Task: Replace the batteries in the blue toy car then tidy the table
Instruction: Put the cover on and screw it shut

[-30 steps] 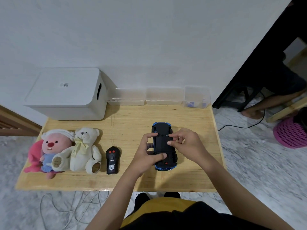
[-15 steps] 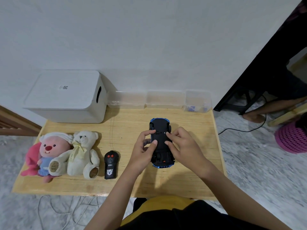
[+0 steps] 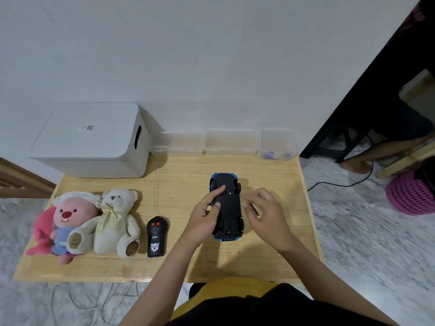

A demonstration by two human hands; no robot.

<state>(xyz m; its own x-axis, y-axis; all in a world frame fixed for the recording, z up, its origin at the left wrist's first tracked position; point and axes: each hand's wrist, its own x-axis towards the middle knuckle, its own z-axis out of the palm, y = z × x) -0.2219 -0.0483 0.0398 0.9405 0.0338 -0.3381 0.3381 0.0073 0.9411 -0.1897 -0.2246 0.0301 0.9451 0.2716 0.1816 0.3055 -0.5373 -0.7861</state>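
The blue toy car (image 3: pixel 229 208) lies upside down on the wooden table (image 3: pixel 188 262), its black underside and wheels facing up. My left hand (image 3: pixel 205 215) grips the car's left side, index finger stretched over the underside near the front axle. My right hand (image 3: pixel 264 214) hovers just right of the car, fingers loosely curled and slightly blurred; I see nothing held in it. A black remote control (image 3: pixel 155 236) with two red buttons lies left of my left hand.
A pink plush (image 3: pixel 66 220) and a white teddy bear (image 3: pixel 113 222) sit at the table's left. A white lidded box (image 3: pixel 91 140) stands at the back left. Three clear plastic containers (image 3: pixel 230 143) line the wall. A pink basket (image 3: pixel 412 196) and another person's foot (image 3: pixel 355 164) are on the floor at right.
My right hand has come off the car's underside and moved to the right. The left hand keeps its hold and its index finger now reaches further forward.
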